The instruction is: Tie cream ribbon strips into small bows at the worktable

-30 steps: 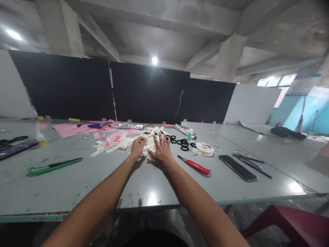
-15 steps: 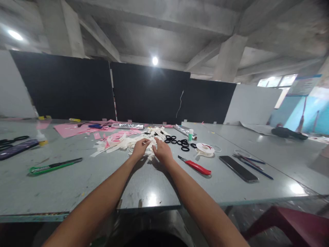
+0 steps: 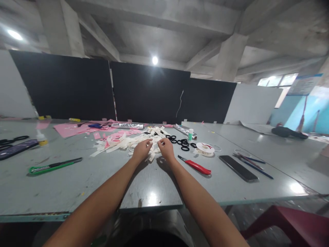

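A heap of cream-white ribbon strips (image 3: 122, 143) lies at the middle of the table, and both hands are at its near right side. My left hand (image 3: 141, 151) is closed in a pinch on a white ribbon (image 3: 154, 145). Facing it, my right hand (image 3: 166, 149) pinches the same ribbon, thumb against fingers. The ribbon's loose ends hang between the hands, and its exact shape is too small to make out. Several black hair ties (image 3: 184, 144) lie just right of my right hand. Beyond them is a white spool of ribbon (image 3: 205, 148).
Near my right forearm lies a red utility knife (image 3: 197, 167), then a black phone (image 3: 238, 168) and thin tools (image 3: 254, 164). A green utility knife (image 3: 55, 166) is on the left. Pink scraps (image 3: 69, 129), a glue stick (image 3: 190, 134) and foil packets (image 3: 130, 126) are behind.
My hands have drawn slightly apart, and both now pinch with fingertips facing each other. Earlier my right fingers were stretched forward over the ribbon.
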A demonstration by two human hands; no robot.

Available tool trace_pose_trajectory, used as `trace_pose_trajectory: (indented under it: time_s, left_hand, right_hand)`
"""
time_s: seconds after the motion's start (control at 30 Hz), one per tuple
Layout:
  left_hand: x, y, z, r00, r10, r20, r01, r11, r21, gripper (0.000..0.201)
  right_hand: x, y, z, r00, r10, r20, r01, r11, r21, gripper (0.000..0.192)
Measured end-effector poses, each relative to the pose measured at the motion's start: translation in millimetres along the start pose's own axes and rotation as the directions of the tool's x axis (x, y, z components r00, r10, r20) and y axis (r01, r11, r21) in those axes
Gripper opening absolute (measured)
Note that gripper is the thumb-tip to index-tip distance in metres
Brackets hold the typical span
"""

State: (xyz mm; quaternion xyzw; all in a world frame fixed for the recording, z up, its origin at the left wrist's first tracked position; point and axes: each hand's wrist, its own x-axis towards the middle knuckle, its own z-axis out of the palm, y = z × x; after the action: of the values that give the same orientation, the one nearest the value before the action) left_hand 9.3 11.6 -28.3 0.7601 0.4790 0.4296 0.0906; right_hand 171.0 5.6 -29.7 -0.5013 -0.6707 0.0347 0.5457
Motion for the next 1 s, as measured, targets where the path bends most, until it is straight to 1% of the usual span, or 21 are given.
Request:
trace_pose_trajectory:
  time_s: [0.03,0.1,0.17,0.23,0.33,0.43,0.83,0.93,1.0]
  left_hand:
    - [-1.9,4.1,-1.2,0.999,0.005,-0.052,0.000,0.994,0.106,0.048]
    - [-5.8,13.2,-2.3,0.987,0.082,-0.136,-0.034,0.946,0.324,0.062]
    - [-9.0,22.4,-1.0,0.974,0.184,-0.133,-0.101,0.876,0.471,0.075]
    - [-11.1,30.3,2.1,0.964,0.251,-0.084,-0.168,0.824,0.541,0.079]
    - [-12.0,38.6,6.3,0.952,0.305,-0.031,-0.232,0.782,0.578,0.076]
    - [-11.7,42.3,6.4,0.940,0.340,-0.024,-0.261,0.765,0.588,0.071]
    - [-12.3,43.6,3.9,0.928,0.370,-0.030,-0.283,0.757,0.589,0.066]
    - [-12.3,43.5,4.0,0.927,0.373,-0.029,-0.288,0.762,0.580,0.066]
    - [-12.2,43.4,4.3,0.926,0.376,-0.030,-0.293,0.767,0.570,0.065]
  right_hand:
    - [0.4,0.9,-1.8,0.999,0.014,-0.034,-0.014,1.000,0.002,0.016]
    - [1.0,4.3,-5.5,0.996,0.052,-0.077,-0.052,0.999,0.001,0.018]
    - [1.0,8.1,-8.3,0.994,0.080,-0.076,-0.081,0.997,-0.013,0.019]
    - [0.6,10.6,-9.9,0.993,0.097,-0.065,-0.098,0.995,-0.026,0.020]
    - [0.4,11.1,-10.8,0.991,0.111,-0.070,-0.114,0.993,-0.030,0.020]
    - [1.0,10.3,-11.3,0.990,0.117,-0.080,-0.120,0.992,-0.027,0.020]
    - [1.0,13.3,-9.8,0.993,0.102,-0.063,-0.104,0.994,-0.023,0.022]
    - [1.1,13.7,-10.3,0.992,0.112,-0.051,-0.114,0.993,-0.038,0.023]
    - [0.3,12.6,-10.9,0.995,0.095,-0.033,-0.097,0.993,-0.064,0.026]
